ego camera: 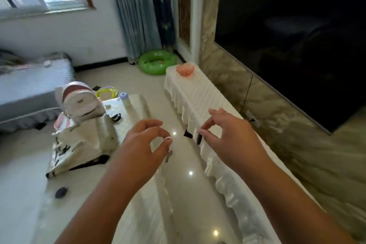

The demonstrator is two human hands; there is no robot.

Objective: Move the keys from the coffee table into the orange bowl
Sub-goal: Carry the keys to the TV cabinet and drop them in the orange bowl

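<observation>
My left hand (144,140) pinches a small silver key (169,155) that hangs from its fingertips above the gap between the coffee table (136,109) and the TV cabinet (200,95). My right hand (227,132) pinches a dark key or fob (199,139) at the cabinet's near edge. The orange bowl (184,69) stands at the far end of the cloth-covered cabinet, well beyond both hands.
On the coffee table sit a white backpack (79,99), a printed tote bag (79,140), a white bottle (125,100), a yellow-green dish (107,93) and a dark small object (61,192). A green swim ring (156,61) lies on the floor. A large dark TV (297,35) fills the right wall.
</observation>
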